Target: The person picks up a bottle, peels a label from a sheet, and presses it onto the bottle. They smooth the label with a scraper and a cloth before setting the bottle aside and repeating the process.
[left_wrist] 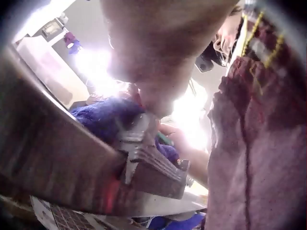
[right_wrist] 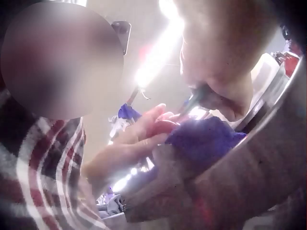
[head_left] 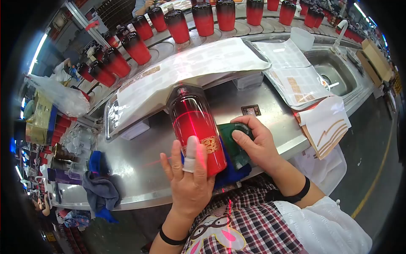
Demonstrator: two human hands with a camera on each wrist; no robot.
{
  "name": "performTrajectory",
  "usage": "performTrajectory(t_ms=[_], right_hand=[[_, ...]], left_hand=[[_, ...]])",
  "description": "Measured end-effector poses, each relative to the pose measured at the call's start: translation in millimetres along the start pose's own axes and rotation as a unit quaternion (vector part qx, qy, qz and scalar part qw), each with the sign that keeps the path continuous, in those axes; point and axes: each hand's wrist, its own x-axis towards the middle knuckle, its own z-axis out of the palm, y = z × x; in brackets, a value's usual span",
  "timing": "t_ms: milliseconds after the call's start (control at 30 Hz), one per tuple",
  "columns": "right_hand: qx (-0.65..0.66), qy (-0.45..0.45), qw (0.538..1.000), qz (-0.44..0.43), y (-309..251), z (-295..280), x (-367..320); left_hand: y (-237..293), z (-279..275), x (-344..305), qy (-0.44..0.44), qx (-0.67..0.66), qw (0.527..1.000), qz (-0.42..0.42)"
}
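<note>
A glossy red bottle with a dark top and gold emblem [head_left: 196, 127] lies tilted on a blue cloth [head_left: 232, 176] at the metal table's near edge. My left hand [head_left: 190, 178], with white wrapping on one finger, rests its extended fingers on the bottle's lower part. To the right of the bottle, my right hand [head_left: 259, 146] holds a dark green flat piece [head_left: 235, 144] between thumb and curled fingers, its edge close against the bottle. In the right wrist view the blue cloth [right_wrist: 204, 139] lies below the hands; the bottle is mostly hidden there.
Sheets of labels [head_left: 198, 61] lie on a tray behind the bottle. Red and black bottles [head_left: 203, 19] line a conveyor at the back. A sink [head_left: 334, 72] and a tray with more sheets [head_left: 292, 80] are at right, a grey cloth [head_left: 100, 190] at left.
</note>
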Motion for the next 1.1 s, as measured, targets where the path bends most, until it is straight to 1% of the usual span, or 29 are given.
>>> performTrajectory(t_ms=[67, 167, 267, 367, 400, 467, 567, 667, 800, 900, 933, 967, 1000, 1033, 1100], right_hand=[[0.002, -0.003, 1.000, 0.011, 1.1, -0.9, -0.5], [0.005, -0.026, 0.999, 0.023, -8.9, -1.6, -0.4], [0.052, -0.052, 0.997, 0.017, -15.5, 0.1, 1.3], [0.034, -0.060, 0.997, 0.019, -6.9, 6.2, 1.6], [0.008, -0.057, 0.998, 0.012, -6.9, 6.7, 2.3], [-0.006, -0.056, 0.998, 0.013, -6.4, 6.8, 2.8], [-0.025, -0.050, 0.998, 0.016, -5.0, 6.5, 2.1], [-0.044, -0.043, 0.998, 0.012, -3.8, 6.4, 1.2], [-0.064, -0.045, 0.997, 0.004, -9.2, 5.6, 2.1], [-0.169, 0.007, 0.985, -0.046, -23.4, 5.6, 4.8], [-0.251, -0.014, 0.955, -0.157, -27.7, 2.3, 6.1], [-0.328, -0.037, 0.906, -0.264, -32.5, -1.9, 8.5], [-0.397, -0.059, 0.838, -0.369, -37.9, -4.0, 10.6], [-0.349, -0.133, 0.857, -0.355, -45.6, -3.2, 10.9], [-0.243, -0.278, 0.873, -0.318, -58.0, 0.0, 12.0]], left_hand=[[5.8, -6.3, 8.9, -0.011, 0.047, 0.998, 0.032], [0.9, -0.7, 12.1, -0.015, -0.023, 1.000, 0.014], [-10.7, 17.1, -0.1, 0.069, -0.144, 0.987, -0.005], [-13.4, 19.2, -7.6, 0.062, -0.182, 0.980, -0.040], [-13.2, 16.8, -6.5, 0.056, -0.151, 0.986, -0.032], [-8.4, 8.8, -2.9, 0.041, -0.088, 0.995, -0.018], [-1.4, 0.7, 1.4, 0.009, -0.029, 0.999, -0.012], [8.5, -2.4, 8.4, -0.003, 0.014, 1.000, 0.003], [8.3, -7.2, 13.1, -0.038, 0.013, 0.999, 0.027], [-3.1, 7.3, -2.4, 0.068, -0.079, 0.994, -0.024], [-4.7, 12.7, -6.3, 0.084, -0.120, 0.987, -0.062], [-7.0, 16.1, -8.0, 0.086, -0.134, 0.985, -0.067], [-9.8, 18.7, -9.0, 0.090, -0.148, 0.982, -0.071], [-12.5, 19.1, -9.6, 0.095, -0.161, 0.980, -0.075], [-18.9, 15.3, -8.2, 0.087, -0.151, 0.983, -0.060]])
